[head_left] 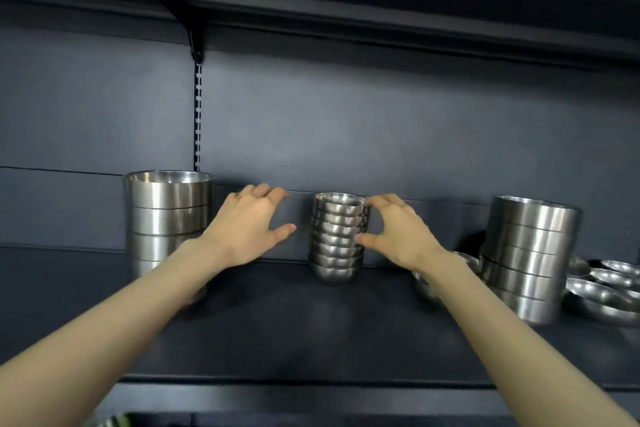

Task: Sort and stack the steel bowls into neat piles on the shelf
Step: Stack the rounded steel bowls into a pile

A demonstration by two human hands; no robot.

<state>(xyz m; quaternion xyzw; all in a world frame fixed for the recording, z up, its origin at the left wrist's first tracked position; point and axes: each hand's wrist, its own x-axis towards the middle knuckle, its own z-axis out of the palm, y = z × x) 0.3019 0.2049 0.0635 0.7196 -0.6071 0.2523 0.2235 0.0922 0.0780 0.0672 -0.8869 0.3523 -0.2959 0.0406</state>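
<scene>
A pile of several small round steel bowls [337, 237] stands at the middle of the dark shelf [294, 333]. My right hand [398, 232] is at the pile's right side, fingertips on the top rim and thumb touching a lower bowl, fingers curved. My left hand [249, 222] hovers left of the pile with fingers spread and holds nothing, a gap between it and the bowls. A tall stack of large straight-sided steel bowls [168, 215] stands at the left. A second such stack [526, 256] stands at the right.
Shallow steel dishes [606, 291] lie at the far right edge of the shelf. A loose small bowl [429, 284] sits partly hidden behind my right forearm. An upper shelf [381, 10] overhangs. A slotted upright rail [197, 114] runs up the back panel.
</scene>
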